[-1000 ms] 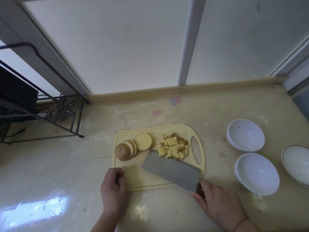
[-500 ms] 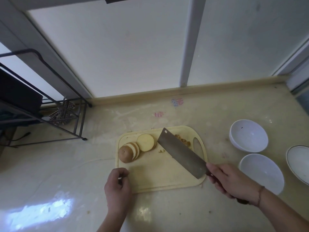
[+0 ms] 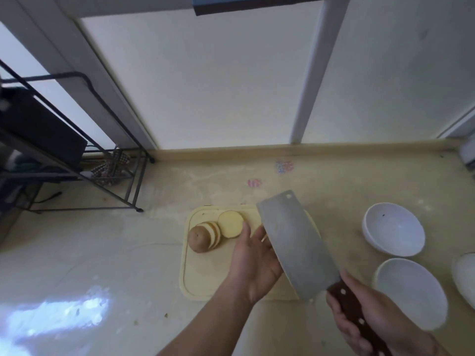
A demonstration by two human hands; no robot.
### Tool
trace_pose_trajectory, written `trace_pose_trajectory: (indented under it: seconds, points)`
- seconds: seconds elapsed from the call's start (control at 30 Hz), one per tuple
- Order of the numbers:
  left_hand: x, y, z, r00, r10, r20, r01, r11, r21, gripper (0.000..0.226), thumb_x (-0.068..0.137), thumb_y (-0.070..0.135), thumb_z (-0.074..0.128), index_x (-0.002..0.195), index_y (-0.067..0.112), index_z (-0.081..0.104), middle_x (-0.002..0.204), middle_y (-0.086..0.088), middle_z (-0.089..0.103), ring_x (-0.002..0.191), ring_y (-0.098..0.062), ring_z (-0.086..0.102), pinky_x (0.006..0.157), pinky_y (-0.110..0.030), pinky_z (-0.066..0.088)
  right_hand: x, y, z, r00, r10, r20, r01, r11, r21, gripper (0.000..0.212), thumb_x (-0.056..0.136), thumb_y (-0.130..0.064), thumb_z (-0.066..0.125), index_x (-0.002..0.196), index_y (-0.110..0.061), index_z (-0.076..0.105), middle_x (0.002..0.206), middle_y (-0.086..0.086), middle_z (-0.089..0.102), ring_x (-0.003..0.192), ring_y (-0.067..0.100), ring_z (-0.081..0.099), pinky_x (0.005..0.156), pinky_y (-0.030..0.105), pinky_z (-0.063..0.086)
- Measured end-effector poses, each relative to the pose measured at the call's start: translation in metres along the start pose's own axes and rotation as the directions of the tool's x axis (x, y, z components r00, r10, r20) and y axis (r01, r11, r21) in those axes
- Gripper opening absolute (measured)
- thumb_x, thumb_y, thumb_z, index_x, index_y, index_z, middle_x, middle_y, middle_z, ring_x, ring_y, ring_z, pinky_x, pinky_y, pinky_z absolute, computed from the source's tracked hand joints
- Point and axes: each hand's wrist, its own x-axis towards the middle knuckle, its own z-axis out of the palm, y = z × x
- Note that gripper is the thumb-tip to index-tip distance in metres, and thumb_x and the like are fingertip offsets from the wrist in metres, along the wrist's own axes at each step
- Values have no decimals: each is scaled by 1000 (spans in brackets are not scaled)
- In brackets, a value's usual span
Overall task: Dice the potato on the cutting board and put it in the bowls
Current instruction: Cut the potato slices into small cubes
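Beige counter carries a board with the sliced potato at its far left. Right hand grips the cleaver handle, blade raised over the board. Left hand, fingers straight, touches the blade's side. Two bowls sit right.

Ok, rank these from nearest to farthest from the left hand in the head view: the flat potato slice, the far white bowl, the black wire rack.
From the left hand:
1. Flat potato slice, on the cutting board, right at the fingertips.
2. Far white bowl, off to the right on the counter.
3. Black wire rack, far left, back by the wall.
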Motion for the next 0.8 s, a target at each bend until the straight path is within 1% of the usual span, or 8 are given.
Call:
trace_pose_trajectory:
  seconds: [0.1,0.3,0.47,0.53,0.57,0.63,0.73,0.8]
  points:
    - [4,3,-6,998,-19,55,24,995,-92,65,105,55,29,139,6,54,144,-23,53,136,-42,48,114,-57,34,4,6,-3,1000,21,23,-21,1000,19,66,89,-67,37,68,-6,53,49,13,36,29,17,35,32,18,31]
    - [7,2,-6,1000,11,-24,-10,999,43,43,106,31,36,118,2,65,111,-17,69,94,-31,68,81,-44,57,4,13,-12,1000,23,-18,-21,995,102,63,88,-64,41,68,-6,53,48,13,34,28,16,33,32,18,30]
    - [6,9,-11,999,25,-39,-20,992,123,38,105,23,41,123,-4,62,120,-24,69,101,-33,71,88,-40,58,0,12,-21,996,-2,-89,19,982,190,62,85,-63,44,66,-5,52,46,12,32,25,16,32,31,19,30]
    - [7,11,-11,990,137,-45,-117,944,308,28,104,16,46,118,0,64,113,-21,71,99,-31,71,90,-40,57,1,13,-21,995,-13,-97,32,981,192,63,84,-64,43,65,-5,53,46,13,33,25,16,32,32,19,30]
    - [9,13,-13,966,259,-25,-211,836,507,20,103,10,51,114,4,66,109,-17,72,97,-27,71,87,-38,58,2,13,-20,994,-24,-109,43,983,176,63,83,-65,44,65,-6,53,47,13,34,26,17,33,33,19,31]
    - [12,23,-23,826,536,172,-375,296,878,16,95,3,62,106,12,69,102,-2,73,92,-11,69,81,-30,54,7,15,-16,987,-68,-144,86,989,124,64,82,-67,44,68,-6,53,48,14,36,29,18,34,36,20,32]
    - [16,50,-36,618,569,542,-266,-497,826,32,84,13,74,116,18,68,117,6,65,109,-13,59,91,-33,51,15,16,-4,968,-170,-184,175,984,12,67,87,-68,38,68,-6,53,48,16,39,33,19,34,46,23,26]
    - [13,65,-35,721,483,497,-7,-713,702,58,84,33,73,138,24,53,141,4,51,129,-24,46,105,-41,42,18,16,4,961,-205,-185,201,979,-41,70,91,-68,33,66,-5,51,46,15,40,33,19,33,46,21,22]
